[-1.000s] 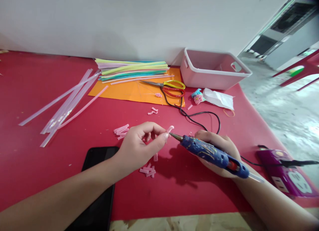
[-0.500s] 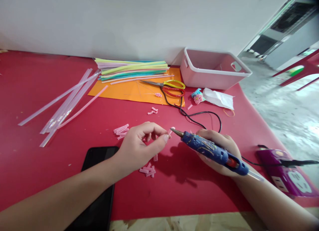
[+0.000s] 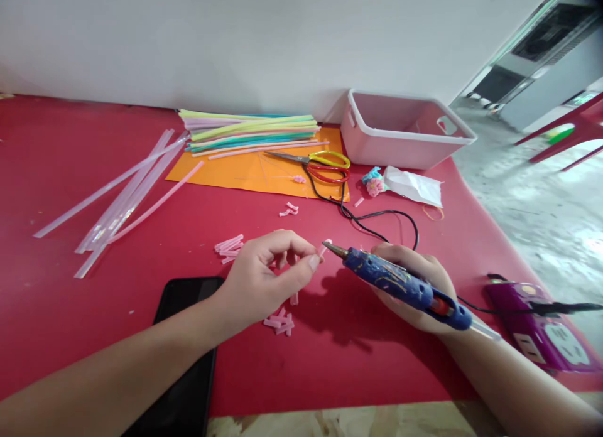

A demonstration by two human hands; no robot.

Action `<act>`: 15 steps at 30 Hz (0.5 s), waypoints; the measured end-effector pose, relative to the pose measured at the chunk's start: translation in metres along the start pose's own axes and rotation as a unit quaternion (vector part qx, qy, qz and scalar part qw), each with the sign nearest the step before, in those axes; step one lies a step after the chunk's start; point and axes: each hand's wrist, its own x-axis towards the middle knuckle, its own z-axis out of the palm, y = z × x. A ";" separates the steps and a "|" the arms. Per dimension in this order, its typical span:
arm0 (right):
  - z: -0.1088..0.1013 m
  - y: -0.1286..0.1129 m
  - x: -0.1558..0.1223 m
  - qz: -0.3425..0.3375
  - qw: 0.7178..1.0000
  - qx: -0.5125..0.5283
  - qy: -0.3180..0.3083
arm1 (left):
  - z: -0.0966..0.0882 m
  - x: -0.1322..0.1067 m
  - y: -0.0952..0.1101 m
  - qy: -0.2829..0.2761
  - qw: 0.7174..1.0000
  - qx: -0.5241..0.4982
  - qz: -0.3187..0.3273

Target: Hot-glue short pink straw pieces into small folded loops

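Two holds at once: pinching a small pink strip (image 3: pixel 322 250) between thumb and finger of the left hand (image 3: pixel 264 270), above the red tabletop (image 3: pixel 301 377); wrapping the right hand (image 3: pixel 431 272) around a blue glue gun (image 3: pixel 391 280), holding its nozzle (image 3: pixel 336 250) at the strip's upper end.

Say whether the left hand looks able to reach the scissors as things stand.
Likely yes: the left hand pinches a pink strip, but nothing tall blocks the scissors; pink bits and black cord lie low.
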 end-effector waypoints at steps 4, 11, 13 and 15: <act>0.002 0.000 -0.001 0.021 1.000 0.000 0.005 | 0.001 0.001 0.001 -0.002 1.000 -0.014 -0.011; 0.002 0.005 0.000 0.009 1.000 -0.006 -0.003 | 0.002 0.001 0.000 0.004 1.000 -0.005 -0.014; 0.003 0.004 0.000 0.013 1.000 -0.006 -0.004 | 0.002 0.001 -0.001 0.005 1.000 -0.004 -0.013; 0.003 0.003 0.000 0.024 1.000 -0.007 0.000 | 0.002 0.001 -0.002 0.003 1.000 -0.008 -0.016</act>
